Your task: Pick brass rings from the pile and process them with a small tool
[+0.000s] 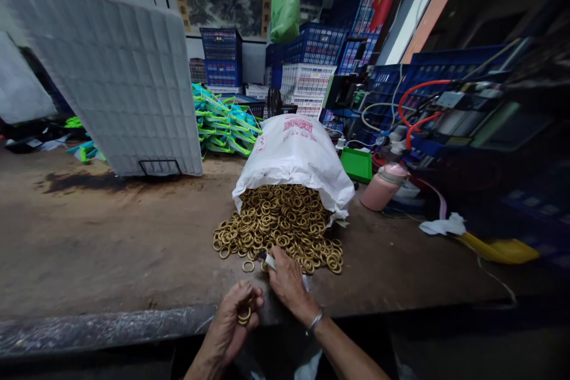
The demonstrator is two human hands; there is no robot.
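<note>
"What's biggest?"
"The brown workbench [111, 249], then a white printed sack [298, 154] lying on it, brass-coloured rings [280, 222] heaped at its open mouth."
"How far along?"
"Barely, I'd judge: the left hand [229, 316] curls around a few rings [243, 316]; most lie in the heap. At its near edge, the right hand [288, 282] pinches a small white-and-black piece [270, 261] I can't identify."

Gold rings [244, 316] — in left hand [232, 312]
</note>
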